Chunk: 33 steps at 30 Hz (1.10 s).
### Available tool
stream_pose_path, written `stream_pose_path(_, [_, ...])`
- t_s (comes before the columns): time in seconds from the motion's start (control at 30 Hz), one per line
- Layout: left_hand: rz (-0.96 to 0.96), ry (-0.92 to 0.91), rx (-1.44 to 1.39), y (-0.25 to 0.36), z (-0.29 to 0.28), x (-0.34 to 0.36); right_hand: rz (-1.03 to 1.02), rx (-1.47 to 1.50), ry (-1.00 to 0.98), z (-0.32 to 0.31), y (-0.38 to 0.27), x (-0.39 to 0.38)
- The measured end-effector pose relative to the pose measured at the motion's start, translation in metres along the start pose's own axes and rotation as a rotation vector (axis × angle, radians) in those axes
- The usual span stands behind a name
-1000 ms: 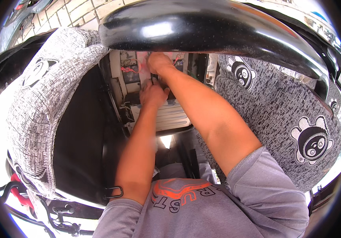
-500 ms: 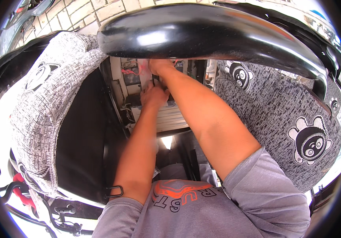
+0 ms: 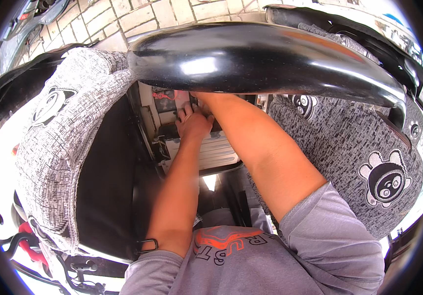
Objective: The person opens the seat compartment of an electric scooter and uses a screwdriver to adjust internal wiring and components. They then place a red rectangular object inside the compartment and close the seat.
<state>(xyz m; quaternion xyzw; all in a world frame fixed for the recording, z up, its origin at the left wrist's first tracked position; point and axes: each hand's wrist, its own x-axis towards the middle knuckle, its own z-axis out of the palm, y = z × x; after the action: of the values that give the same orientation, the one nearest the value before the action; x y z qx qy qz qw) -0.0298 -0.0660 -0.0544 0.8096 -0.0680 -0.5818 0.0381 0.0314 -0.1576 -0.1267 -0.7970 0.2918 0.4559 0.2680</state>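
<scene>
Since the earlier frame, the glossy black curved panel [image 3: 265, 59] has dropped lower in my view, and the fingers of my left hand [image 3: 193, 124], bunched before, have spread. They now lie extended and apart inside the open, pale-walled compartment [image 3: 148, 112], with nothing visibly grasped. My right hand [image 3: 206, 98] is mostly hidden under the panel's edge, just beyond the left, so I can't tell whether it holds anything (a poor angle, honestly). The dark grey rectangular blocks [image 3: 164, 104] and thin pinkish-red wires [image 3: 164, 93] sit just left of my fingertips; the pale ribbed plate [image 3: 216, 152] lies nearer me, below my left hand. The compartment is already open and reached into; with both hands in there, I judge the work unfinished, though what's left is out of sight. I can read no label near my grip; the only clear lettering is the orange-and-black print on my grey short-sleeved fabric shirt [image 3: 270, 270].
</scene>
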Motion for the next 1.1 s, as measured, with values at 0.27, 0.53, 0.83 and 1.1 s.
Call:
stream_pose_path(0.27, [0.003,-0.044,-0.011,0.002,-0.004,0.003,0.021,-0.032,-0.064,-0.005,0.004,0.001])
stream_pose_path(0.53, [0.092,0.145,0.008,-0.008,0.010,0.000,0.069,0.013,-0.026,-0.008,-0.001,-0.023])
stream_pose_path(0.83, [0.213,0.701,-0.119,-0.017,0.027,-0.078,0.079,-0.021,-0.067,-0.022,-0.003,-0.058])
stream_pose_path(1.1, [0.864,0.659,-0.261,0.002,0.001,-0.134,-0.380,0.449,0.527,-0.172,-0.047,-0.346])
